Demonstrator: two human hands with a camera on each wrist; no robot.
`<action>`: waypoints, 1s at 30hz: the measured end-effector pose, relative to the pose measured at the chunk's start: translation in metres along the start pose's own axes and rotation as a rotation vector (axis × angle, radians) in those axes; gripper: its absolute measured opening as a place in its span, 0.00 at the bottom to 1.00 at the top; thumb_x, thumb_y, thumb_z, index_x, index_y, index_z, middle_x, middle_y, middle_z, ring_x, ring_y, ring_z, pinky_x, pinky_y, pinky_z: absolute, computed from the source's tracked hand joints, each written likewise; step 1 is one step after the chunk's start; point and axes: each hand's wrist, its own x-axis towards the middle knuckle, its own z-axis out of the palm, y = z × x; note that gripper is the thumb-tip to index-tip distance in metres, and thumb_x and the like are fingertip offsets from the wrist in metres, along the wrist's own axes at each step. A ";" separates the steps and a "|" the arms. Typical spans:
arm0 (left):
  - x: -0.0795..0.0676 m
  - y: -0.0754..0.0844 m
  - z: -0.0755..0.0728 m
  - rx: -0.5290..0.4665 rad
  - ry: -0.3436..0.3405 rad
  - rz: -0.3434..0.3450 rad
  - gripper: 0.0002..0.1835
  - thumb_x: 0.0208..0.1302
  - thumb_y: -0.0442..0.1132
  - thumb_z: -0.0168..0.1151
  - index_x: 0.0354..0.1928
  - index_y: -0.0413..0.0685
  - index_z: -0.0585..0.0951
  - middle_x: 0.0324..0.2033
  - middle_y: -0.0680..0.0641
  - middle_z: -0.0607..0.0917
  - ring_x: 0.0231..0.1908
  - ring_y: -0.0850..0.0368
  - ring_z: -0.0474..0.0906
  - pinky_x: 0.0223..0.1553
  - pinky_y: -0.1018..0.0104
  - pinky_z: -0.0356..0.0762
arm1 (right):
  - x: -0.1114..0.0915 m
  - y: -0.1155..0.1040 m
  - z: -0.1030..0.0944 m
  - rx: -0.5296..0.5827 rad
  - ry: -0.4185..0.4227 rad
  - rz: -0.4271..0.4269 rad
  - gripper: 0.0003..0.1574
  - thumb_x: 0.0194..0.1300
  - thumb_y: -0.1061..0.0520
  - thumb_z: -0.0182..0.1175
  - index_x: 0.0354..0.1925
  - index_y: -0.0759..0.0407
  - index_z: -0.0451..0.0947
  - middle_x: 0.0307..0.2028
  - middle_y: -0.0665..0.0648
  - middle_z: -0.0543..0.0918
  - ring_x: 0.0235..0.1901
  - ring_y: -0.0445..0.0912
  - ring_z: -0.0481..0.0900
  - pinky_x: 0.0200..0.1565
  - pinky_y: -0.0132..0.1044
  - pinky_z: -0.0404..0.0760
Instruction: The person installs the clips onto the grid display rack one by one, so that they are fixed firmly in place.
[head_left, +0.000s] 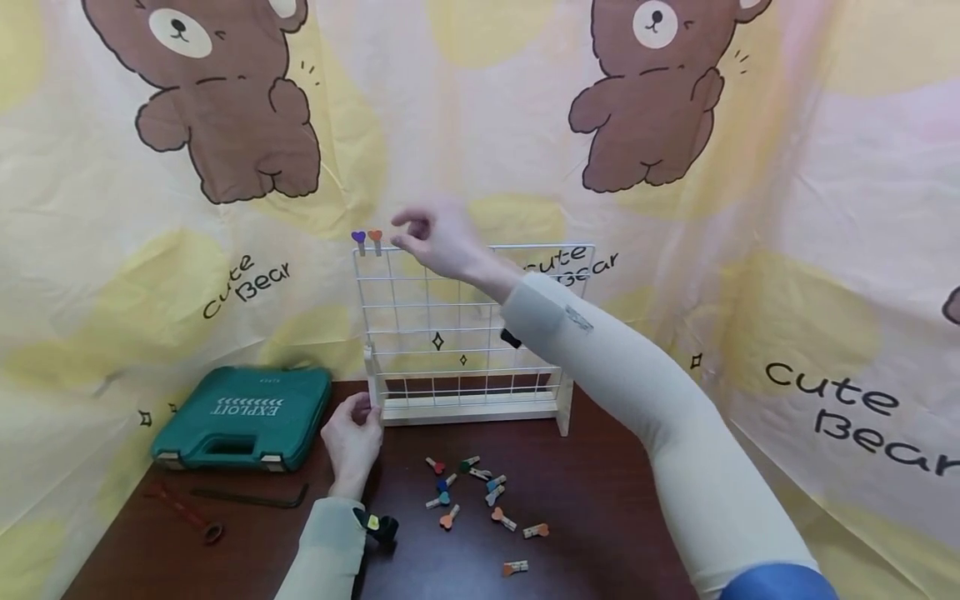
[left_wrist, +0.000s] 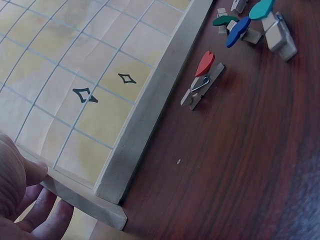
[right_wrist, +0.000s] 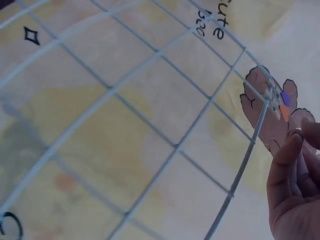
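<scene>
— Clothespins topped with hearts, a purple clip and an orange clip, stand side by side on the top rail of a wire rack, at its left corner. Which way do they point?

— Hearts up, long axes near vertical. The rack itself runs left to right across the dark worktop, its grid upright.

— And the person's hands?

— Right hand raised just beside the orange clip, its grip slack: finger and thumb curve with a gap between, nothing visible in it. Left hand low, its grip clasping the rack's left wooden end.

— Materials and shapes?

— Pale wire crossed into rectangles over a plain wooden base; reddish-brown grain on the worktop. More clips are scattered in front, lying at mixed angles; the nearest clip lies almost crosswise, heart to the left.

— What does one camera catch alone?

— The left wrist view shows the coiled metal spring of a red clip, lying diagonally near the base, and the thumb atop the wooden foot. The right wrist view brings the rail's corner close, fingertips near the clips. Only the head view takes in a green case, a hex key and a red wrench.
</scene>
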 end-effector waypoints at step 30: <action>-0.001 0.001 0.004 0.020 -0.003 -0.026 0.11 0.65 0.32 0.72 0.48 0.42 0.88 0.41 0.41 0.91 0.40 0.44 0.88 0.43 0.48 0.80 | -0.367 0.148 0.062 0.026 -0.545 0.167 0.08 0.60 0.57 0.79 0.40 0.49 0.93 0.33 0.43 0.87 0.30 0.33 0.83 0.32 0.26 0.79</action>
